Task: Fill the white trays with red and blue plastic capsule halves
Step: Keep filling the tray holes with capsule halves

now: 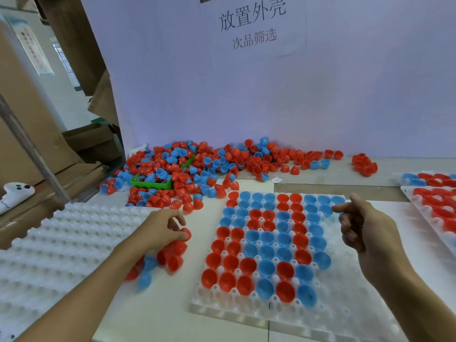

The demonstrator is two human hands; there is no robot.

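Inside center tray (pixel 328 304): perhaps sixty halves (pixel 266 239)

Both hands in view, forearms extended forward.
Left hand (pixel 164 227) palm down, fingers curled in a grip. Right hand (pixel 359 224) raised, index finger and thumb extended, remaining fingers loosely curled, holding nothing.

White backboard (pixel 320 95) stands upright along the far edge of the table (pixel 333 180), carrying a paper sign (pixel 254 25) printed with black Chinese characters. Brown cardboard sheets and boxes (pixel 91 144) stacked at left beyond the table edge, with a grey metal bar (pixel 34 154) slanting across them. A white handheld controller (pixel 14 193) with dark buttons lies at far left on the cardboard.
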